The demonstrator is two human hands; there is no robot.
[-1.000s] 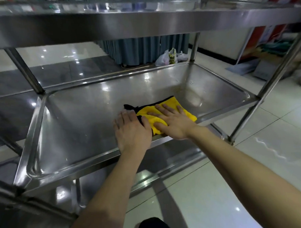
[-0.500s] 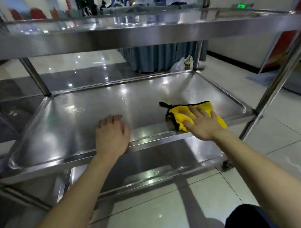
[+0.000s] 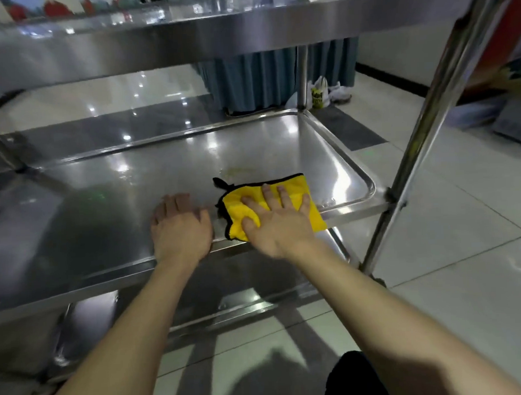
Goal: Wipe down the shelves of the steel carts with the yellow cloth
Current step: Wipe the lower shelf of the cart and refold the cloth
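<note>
The yellow cloth (image 3: pixel 294 193), edged in black, lies folded on the steel cart's middle shelf (image 3: pixel 164 171) near its front right corner. My right hand (image 3: pixel 276 220) presses flat on the cloth with fingers spread and straight. My left hand (image 3: pixel 180 226) rests flat on the bare shelf just left of the cloth, close to the front rim. A faint yellowish smear (image 3: pixel 237 170) shows on the shelf behind the cloth.
The top shelf (image 3: pixel 218 30) overhangs close above. A steel post (image 3: pixel 422 126) rises at the front right corner, another post (image 3: pixel 301 77) at the back right. A lower shelf (image 3: pixel 242 298) sits beneath. Plastic bags (image 3: pixel 320 93) and a blue curtain (image 3: pixel 264 76) lie beyond on the tiled floor.
My right hand slid the cloth leftward along the front of the shelf, closing the gap to my left hand. The view shifted left and nearer.
</note>
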